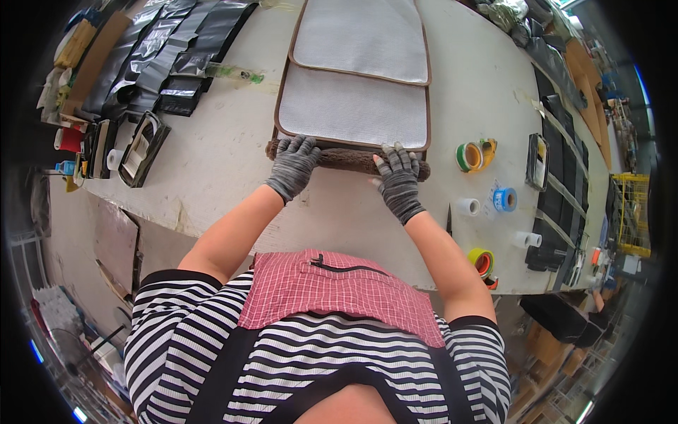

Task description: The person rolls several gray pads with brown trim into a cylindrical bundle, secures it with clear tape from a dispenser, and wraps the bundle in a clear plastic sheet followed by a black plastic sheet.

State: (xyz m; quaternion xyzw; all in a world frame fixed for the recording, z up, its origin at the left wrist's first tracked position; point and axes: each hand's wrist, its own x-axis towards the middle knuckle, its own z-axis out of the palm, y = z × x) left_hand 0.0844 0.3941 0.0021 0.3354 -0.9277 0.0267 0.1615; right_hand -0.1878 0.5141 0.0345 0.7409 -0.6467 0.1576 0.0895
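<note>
A brown plush mat (346,160), rolled up at its near end, lies crosswise in front of me on the white table. My left hand (294,167), in a grey striped glove, closes over the roll's left end. On the right part of the roll is my right hand (400,181), gloved alike, its fingers over the top and bare fingertips showing on the near side. Beyond the roll stretches a mat's pale grey underside (353,109) with brown edging. Another pale mat (360,39) overlaps it farther back. The underside of the roll is hidden.
Black plastic bags (166,49) lie at the far left, near a black-framed packet (143,150). To the right are an orange tape dispenser (487,155), a blue tape roll (505,199), a white roll (469,206) and a yellow-green tape roll (481,261). More black bags (565,162) line the right edge.
</note>
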